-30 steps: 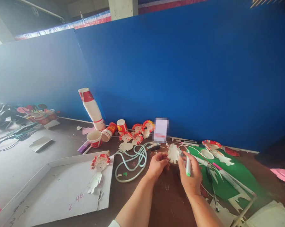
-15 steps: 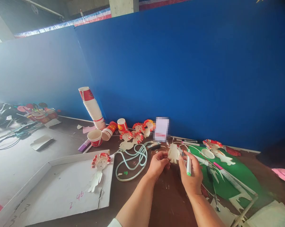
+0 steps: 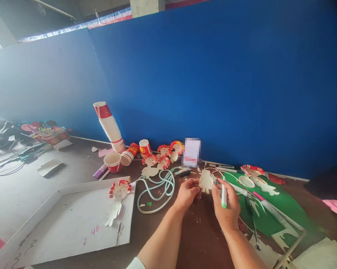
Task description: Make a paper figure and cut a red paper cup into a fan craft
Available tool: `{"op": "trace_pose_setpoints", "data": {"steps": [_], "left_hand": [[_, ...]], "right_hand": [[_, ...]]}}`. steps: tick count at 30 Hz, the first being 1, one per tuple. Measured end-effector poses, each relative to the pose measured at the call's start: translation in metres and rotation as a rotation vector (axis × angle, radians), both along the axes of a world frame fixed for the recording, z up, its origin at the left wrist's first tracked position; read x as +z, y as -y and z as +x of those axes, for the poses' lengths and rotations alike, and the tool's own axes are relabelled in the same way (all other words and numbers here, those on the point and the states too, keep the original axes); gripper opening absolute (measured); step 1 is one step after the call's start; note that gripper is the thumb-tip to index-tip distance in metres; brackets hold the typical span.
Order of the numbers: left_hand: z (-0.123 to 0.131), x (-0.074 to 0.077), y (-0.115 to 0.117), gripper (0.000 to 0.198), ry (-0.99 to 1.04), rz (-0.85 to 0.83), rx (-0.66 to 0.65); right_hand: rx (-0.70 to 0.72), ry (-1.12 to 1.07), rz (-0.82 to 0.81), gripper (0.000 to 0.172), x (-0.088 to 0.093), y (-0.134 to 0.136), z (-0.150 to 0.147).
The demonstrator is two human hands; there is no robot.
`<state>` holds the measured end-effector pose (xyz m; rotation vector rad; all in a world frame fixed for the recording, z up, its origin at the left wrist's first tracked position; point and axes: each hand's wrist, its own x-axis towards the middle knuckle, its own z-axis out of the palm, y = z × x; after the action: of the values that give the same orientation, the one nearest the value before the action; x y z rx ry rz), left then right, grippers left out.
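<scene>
On the white board, pink "2 46"; left hand fingers pinching a paper cutout, right hand gripping a green-capped marker.

- cup stack is at the back against the partition, with loose cups lying just right of it
- paper doll lies on the cardboard sheet, left of the coiled hose
- both hands sit right of the hose
- paper cutout is between left hand and right hand

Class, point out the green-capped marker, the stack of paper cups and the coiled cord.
green-capped marker [image 3: 223, 196], head view, on its white barrel
stack of paper cups [image 3: 110, 127], head view, mid-stack
coiled cord [image 3: 159, 186], head view, on its loops
</scene>
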<state>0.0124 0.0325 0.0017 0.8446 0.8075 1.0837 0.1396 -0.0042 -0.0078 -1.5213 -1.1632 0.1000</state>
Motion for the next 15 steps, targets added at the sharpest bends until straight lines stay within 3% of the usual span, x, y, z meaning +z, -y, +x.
{"op": "trace_pose_setpoints", "data": {"steps": [15], "left_hand": [[0.0006,-0.0002,-0.0010,0.025,-0.040,-0.008,-0.019]], "right_hand": [[0.017,-0.003,-0.006,0.041,0.0005,0.0002,-0.0020]]}}
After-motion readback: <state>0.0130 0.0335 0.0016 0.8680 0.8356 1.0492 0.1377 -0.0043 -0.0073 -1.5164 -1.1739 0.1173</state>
